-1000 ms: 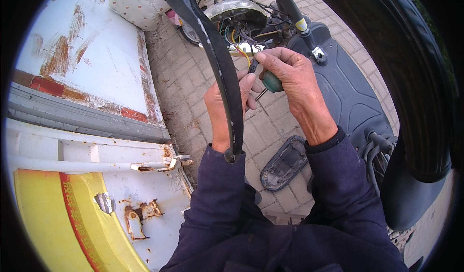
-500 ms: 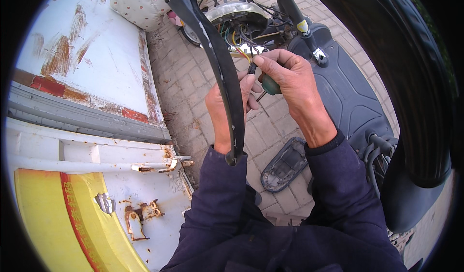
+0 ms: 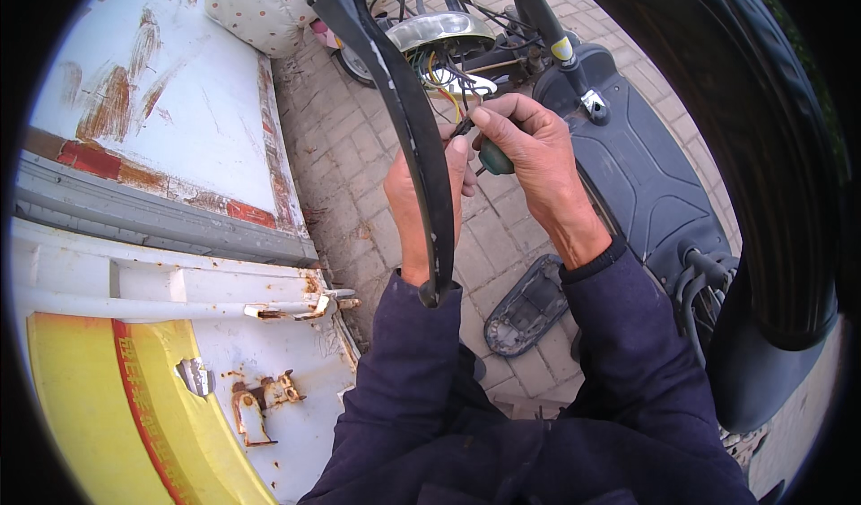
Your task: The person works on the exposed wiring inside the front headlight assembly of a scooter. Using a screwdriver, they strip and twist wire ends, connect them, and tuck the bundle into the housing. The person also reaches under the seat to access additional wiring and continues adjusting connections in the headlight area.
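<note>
Just below the wires [image 3: 456,104], left hand [image 3: 402,191] is pinching a black part [image 3: 463,128], fingers closed on it, lever [image 3: 429,173] partly hiding the hand; right hand [image 3: 538,151] is pinching near its upper end, also gripping the green screwdriver [image 3: 496,159].

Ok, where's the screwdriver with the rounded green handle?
Head view, upper middle: the screwdriver with the rounded green handle is in the right hand, just right of the left hand.
</note>
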Motion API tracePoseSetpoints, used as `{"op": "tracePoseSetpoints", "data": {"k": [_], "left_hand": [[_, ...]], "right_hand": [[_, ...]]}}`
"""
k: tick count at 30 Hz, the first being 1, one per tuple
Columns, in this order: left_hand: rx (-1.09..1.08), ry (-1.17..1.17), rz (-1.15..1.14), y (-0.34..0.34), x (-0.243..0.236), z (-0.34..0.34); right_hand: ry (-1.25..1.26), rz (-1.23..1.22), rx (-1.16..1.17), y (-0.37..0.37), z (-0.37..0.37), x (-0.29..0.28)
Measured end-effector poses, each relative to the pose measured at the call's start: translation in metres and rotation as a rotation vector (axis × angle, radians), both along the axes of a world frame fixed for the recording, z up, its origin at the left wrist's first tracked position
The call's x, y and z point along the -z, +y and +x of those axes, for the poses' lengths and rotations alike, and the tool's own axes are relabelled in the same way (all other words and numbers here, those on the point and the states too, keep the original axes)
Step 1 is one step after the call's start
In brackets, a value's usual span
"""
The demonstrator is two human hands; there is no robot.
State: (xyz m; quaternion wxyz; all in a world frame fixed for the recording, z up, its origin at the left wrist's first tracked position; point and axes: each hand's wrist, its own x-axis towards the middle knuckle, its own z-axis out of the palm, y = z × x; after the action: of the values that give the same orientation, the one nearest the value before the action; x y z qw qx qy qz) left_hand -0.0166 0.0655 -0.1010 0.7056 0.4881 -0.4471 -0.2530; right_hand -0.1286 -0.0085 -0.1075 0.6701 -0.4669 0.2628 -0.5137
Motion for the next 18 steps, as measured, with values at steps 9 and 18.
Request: {"op": "tracePoseSetpoints", "data": {"k": [9,18], "left_hand": [[0.077,0.020,-0.005,0.001,-0.003,-0.001],[0.078,-0.003,-0.001,0.001,-0.002,-0.001]], "right_hand": [[-0.048,0.032,-0.063,-0.012,-0.004,0.011],[-0.086,0.047,-0.099,-0.020,-0.007,0.022]]}}
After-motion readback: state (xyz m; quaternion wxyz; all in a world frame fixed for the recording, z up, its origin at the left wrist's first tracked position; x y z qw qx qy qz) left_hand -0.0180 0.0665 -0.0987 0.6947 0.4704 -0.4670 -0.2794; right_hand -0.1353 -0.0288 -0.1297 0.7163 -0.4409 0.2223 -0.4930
